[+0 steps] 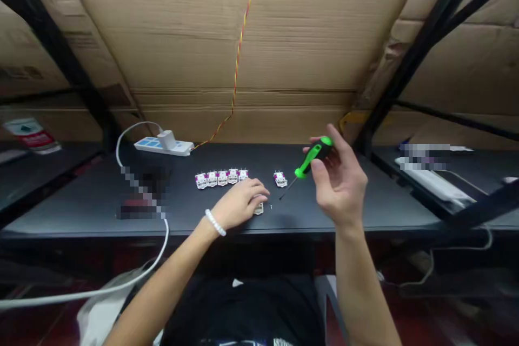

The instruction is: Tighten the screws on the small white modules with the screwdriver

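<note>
My right hand (338, 181) is raised above the dark table (81, 200) and grips a screwdriver (310, 161) with a green and black handle, its thin shaft pointing down and left toward the tabletop. My left hand (241, 203), with a white bead bracelet on the wrist, rests on the table with its fingers curled over a small white part (258, 208). A row of several small white and purple parts (221, 178) lies just behind that hand. One more such part (280, 179) lies alone near the screwdriver tip.
A white and blue power strip (162, 145) with a plugged charger and white cable (121, 146) sits at the back left. A red and yellow twisted wire (239, 54) hangs down the cardboard wall. Black shelf struts stand at both sides. A white strip (430, 181) lies on the right shelf.
</note>
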A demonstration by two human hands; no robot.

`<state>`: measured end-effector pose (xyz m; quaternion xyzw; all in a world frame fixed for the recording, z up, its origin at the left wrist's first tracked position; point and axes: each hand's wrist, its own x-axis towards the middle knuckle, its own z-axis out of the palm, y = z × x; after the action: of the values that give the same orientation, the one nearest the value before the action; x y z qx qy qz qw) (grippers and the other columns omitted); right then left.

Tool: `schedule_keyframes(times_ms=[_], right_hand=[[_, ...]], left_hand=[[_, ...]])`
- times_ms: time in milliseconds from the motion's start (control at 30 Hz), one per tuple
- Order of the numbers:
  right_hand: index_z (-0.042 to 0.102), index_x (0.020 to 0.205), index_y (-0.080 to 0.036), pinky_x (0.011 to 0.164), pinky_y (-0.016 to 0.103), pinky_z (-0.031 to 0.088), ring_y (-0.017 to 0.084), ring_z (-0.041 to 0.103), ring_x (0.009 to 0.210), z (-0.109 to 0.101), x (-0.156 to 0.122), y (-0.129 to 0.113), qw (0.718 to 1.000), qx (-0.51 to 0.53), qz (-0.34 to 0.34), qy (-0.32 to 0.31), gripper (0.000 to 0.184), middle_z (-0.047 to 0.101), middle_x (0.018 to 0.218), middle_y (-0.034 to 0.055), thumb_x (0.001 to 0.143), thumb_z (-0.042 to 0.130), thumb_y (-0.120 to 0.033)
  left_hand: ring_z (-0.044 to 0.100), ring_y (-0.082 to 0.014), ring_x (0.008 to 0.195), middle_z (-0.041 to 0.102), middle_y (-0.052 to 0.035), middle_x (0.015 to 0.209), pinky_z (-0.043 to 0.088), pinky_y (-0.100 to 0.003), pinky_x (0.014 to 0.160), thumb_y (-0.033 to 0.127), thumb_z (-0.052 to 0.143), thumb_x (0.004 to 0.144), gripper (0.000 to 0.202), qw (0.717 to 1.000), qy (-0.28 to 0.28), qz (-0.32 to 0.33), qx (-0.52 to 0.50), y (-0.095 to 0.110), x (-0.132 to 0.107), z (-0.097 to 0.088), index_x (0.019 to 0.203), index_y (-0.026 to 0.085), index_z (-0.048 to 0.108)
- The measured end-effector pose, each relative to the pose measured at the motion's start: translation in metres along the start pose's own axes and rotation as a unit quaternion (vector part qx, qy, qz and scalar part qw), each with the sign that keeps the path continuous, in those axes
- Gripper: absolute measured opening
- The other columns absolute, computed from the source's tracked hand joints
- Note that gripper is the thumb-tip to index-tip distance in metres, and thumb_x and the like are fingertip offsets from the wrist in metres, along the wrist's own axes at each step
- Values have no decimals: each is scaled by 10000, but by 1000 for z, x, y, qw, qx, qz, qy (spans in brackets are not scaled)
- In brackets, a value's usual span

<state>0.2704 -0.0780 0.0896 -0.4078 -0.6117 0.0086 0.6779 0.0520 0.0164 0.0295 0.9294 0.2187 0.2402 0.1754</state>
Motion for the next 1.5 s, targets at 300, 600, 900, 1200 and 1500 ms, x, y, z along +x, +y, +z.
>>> schedule_keyframes(times_ms=[300, 600, 900, 1200, 1500], right_hand=[[671, 1452, -312, 934, 389, 715, 223, 824, 1030, 25, -7, 11, 998, 44, 27, -45, 519, 824, 1203, 59, 953, 810, -314], [677, 1455, -301, 937, 404, 709, 228, 819, 1021, 36, -15, 11, 996, 17, 24, -82, 510, 816, 1221, 67, 959, 795, -315], [676, 1457, -301, 926, 409, 717, 229, 822, 1010, 38, -16, 12, 996, 15, 18, -85, 510, 819, 1215, 71, 960, 790, -316], [674, 1463, -307, 926, 426, 715, 241, 822, 1013, 36, -17, 10, 996, -1, 3, -91, 515, 813, 1225, 74, 961, 788, -294], [666, 1470, -305, 943, 427, 709, 243, 819, 1034, 36, -18, 9, 996, -14, 1, -90, 521, 810, 1230, 72, 962, 782, -276]], left_hand=[[672, -270, 1340, 721, -120, 1424, 514, -475, 1198, 105, 694, 962, 364, 992, -88, 55, -75, -30, -15, -22, 1288, 240, 781], [711, -260, 1233, 767, -104, 1298, 545, -448, 1133, 199, 799, 954, 211, 993, -71, 50, -75, -34, -11, -19, 1160, 234, 830], [714, -258, 1197, 775, -97, 1252, 539, -420, 1113, 211, 824, 940, 157, 993, -68, 49, -81, -34, -9, -16, 1093, 229, 851], [711, -259, 1212, 774, -80, 1267, 536, -418, 1123, 207, 845, 926, 197, 993, -71, 45, -85, -35, -9, -16, 1119, 245, 856], [701, -259, 1220, 768, -88, 1281, 526, -419, 1128, 220, 830, 945, 172, 993, -72, 47, -83, -36, -9, -15, 1114, 240, 857]])
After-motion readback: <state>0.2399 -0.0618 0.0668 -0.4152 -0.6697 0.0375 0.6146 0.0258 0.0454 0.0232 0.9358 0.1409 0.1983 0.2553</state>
